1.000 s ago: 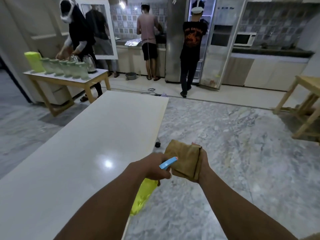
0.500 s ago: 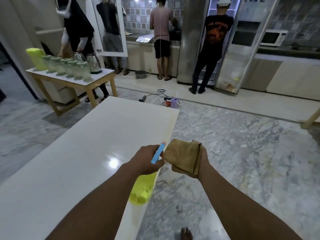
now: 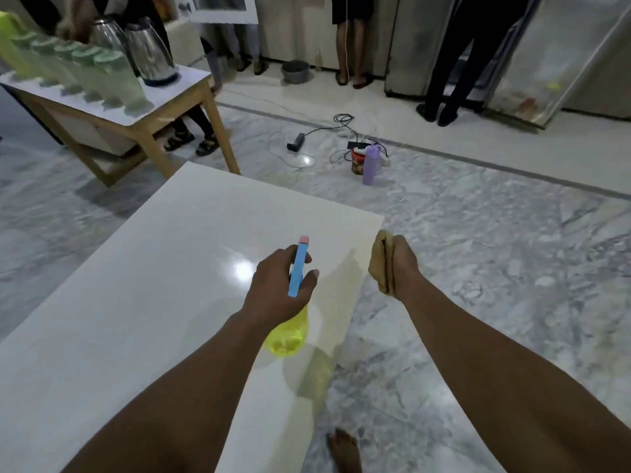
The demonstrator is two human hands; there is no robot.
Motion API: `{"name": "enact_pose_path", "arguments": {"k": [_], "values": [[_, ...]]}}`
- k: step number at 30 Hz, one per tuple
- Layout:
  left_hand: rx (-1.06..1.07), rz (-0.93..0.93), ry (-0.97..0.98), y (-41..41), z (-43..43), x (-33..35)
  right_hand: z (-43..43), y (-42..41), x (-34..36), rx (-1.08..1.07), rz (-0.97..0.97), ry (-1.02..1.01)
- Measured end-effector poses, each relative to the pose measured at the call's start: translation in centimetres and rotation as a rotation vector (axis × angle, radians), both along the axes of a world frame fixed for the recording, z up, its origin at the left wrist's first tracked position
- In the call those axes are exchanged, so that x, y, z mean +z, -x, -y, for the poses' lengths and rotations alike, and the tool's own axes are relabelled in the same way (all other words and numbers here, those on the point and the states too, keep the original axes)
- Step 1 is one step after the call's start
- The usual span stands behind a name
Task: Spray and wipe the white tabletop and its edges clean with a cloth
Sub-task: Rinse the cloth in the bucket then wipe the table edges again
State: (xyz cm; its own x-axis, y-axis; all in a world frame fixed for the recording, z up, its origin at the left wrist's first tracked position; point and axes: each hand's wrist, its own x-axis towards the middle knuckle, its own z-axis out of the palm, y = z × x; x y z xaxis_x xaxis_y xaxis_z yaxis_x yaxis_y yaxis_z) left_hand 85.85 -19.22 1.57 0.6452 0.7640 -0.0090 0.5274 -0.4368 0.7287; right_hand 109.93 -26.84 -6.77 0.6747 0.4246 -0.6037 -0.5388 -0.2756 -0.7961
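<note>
A: White surface (image 3: 136, 302) bare and glossy, with a ceiling light glinting near the middle.

B: And the hands?

A: Left hand (image 3: 278, 288) above the surface near its right edge, wrapped around the neck of a yellow spray bottle (image 3: 288, 332), with the blue trigger head (image 3: 298, 268) poking up between the fingers and pointing away. Right hand (image 3: 399, 264) just past the right edge, over the floor, clenched on a folded tan cloth (image 3: 379, 264). Whether cloth touches the edge: cannot tell. Hands apart, each clamped on its own thing.

B: Further out?

A: Grey marble floor (image 3: 478, 268) to the right, a bare foot (image 3: 345, 452) beside the surface at the bottom. Beyond the far end, a purple bottle (image 3: 370, 165) next to a red tub (image 3: 358, 162) among tangled black cables (image 3: 327, 131). Far left, a wooden side table (image 3: 160, 107) carrying two steel kettles (image 3: 150, 52) and a row of green tumblers (image 3: 102, 73). Along the back, several standing people, cut off above the legs.
</note>
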Motion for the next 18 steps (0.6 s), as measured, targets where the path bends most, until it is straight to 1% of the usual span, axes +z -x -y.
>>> {"name": "enact_pose_path", "arguments": {"k": [1,2,4,6,8,9,10,12,15,18], "values": [[0.011,0.010,-0.019,-1.5,-1.2,-0.2,-1.7,-1.5,-0.1,0.018,0.095,0.017],[0.018,0.019,-0.031,-3.0,-2.6,-0.7,-3.9,-3.2,-1.0,0.082,0.248,0.083],[0.021,0.045,-0.059,-5.1,-4.4,-1.5,-7.1,-5.0,-3.1,0.250,0.577,0.273],[0.042,0.057,-0.063,-6.6,-5.9,-2.7,-9.2,-5.2,-6.5,0.432,0.797,0.368],[0.063,0.066,-0.056,-7.5,-6.8,-3.5,-10.1,-4.6,-9.1,0.656,0.983,0.557],[0.068,0.077,-0.055,-7.8,-7.2,-3.9,-10.4,-4.6,-10.3,0.697,1.064,0.644],[0.074,0.089,-0.051,-8.0,-7.4,-4.2,-10.5,-4.4,-10.8,0.679,1.130,0.685],[0.094,0.102,-0.037,-8.1,-7.7,-4.6,-10.8,-4.6,-11.0,0.602,1.211,0.683],[0.121,0.094,-0.036,-8.3,-8.1,-5.6,-11.3,-5.2,-11.9,0.650,1.236,0.725],[0.123,0.086,-0.029,-8.5,-8.2,-6.0,-11.2,-4.5,-12.6,0.644,1.256,0.746]]}}
